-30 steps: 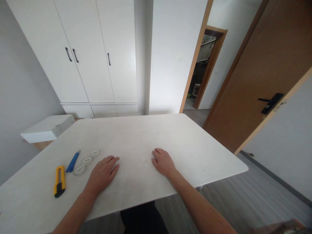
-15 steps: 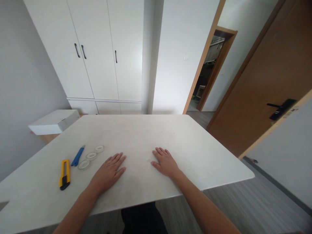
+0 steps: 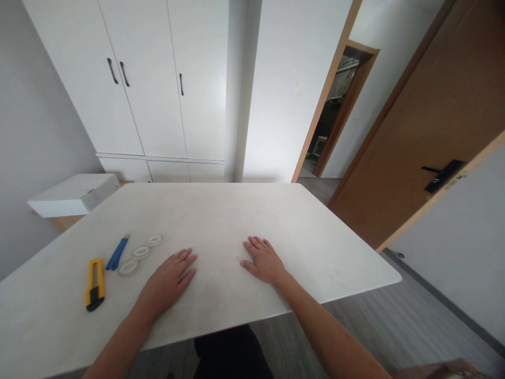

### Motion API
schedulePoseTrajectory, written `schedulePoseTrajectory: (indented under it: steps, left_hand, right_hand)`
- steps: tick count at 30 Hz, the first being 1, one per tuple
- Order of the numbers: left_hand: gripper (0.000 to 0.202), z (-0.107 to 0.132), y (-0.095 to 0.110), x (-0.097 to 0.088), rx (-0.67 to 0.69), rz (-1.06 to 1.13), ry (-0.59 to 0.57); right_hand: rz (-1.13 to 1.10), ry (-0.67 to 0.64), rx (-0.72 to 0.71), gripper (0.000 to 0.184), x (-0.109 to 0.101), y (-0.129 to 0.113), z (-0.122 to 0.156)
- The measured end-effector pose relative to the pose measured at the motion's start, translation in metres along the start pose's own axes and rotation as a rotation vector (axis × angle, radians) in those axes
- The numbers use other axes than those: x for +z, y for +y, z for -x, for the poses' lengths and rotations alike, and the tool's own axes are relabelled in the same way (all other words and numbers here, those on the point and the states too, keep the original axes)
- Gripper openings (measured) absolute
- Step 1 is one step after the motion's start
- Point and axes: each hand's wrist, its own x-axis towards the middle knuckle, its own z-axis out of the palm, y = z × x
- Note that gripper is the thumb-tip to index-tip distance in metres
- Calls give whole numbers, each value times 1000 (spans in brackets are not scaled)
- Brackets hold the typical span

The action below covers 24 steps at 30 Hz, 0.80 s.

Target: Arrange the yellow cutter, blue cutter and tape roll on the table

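My left hand (image 3: pixel 168 281) lies flat on the white table (image 3: pixel 213 216), fingers stretched out and holding nothing. Palm down to its right rests my right hand (image 3: pixel 263 260), also empty, with the thumb apart from the fingers. Left of my left hand, three rolls of pale tape, a near one (image 3: pixel 128 267), a middle one (image 3: pixel 141 251) and a far one (image 3: pixel 155 240), lie in a slanting row. Beside them is a slim blue utility knife (image 3: pixel 117 252). Farther left sits a larger yellow utility knife (image 3: pixel 94 284) with a black slider. Neither hand touches these things.
A white box (image 3: pixel 74 195) stands beyond the table's left edge. White cupboards (image 3: pixel 150 95) line the back wall. On the right, a brown door (image 3: pixel 414 116) with a black handle stands open near a doorway (image 3: pixel 333 110).
The view has shifted slightly, so most things on the table appear a little farther left. Both hands stay flat on the table, and nothing has been picked up.
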Motion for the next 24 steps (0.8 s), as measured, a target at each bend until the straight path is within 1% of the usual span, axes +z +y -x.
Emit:
schedulePoseTrajectory:
  steps: [12, 17, 24]
  left_hand:
    - [50, 0, -1, 0, 18, -26, -12]
    - [49, 1, -1, 1, 5, -3, 15]
    - [49, 1, -2, 0, 7, -11, 6]
  right_hand:
    - [-7, -8, 11, 68, -3, -3, 1]
    - [2, -1, -1, 68, -2, -1, 0]
    - [-12, 11, -8, 69, 2, 1, 0]
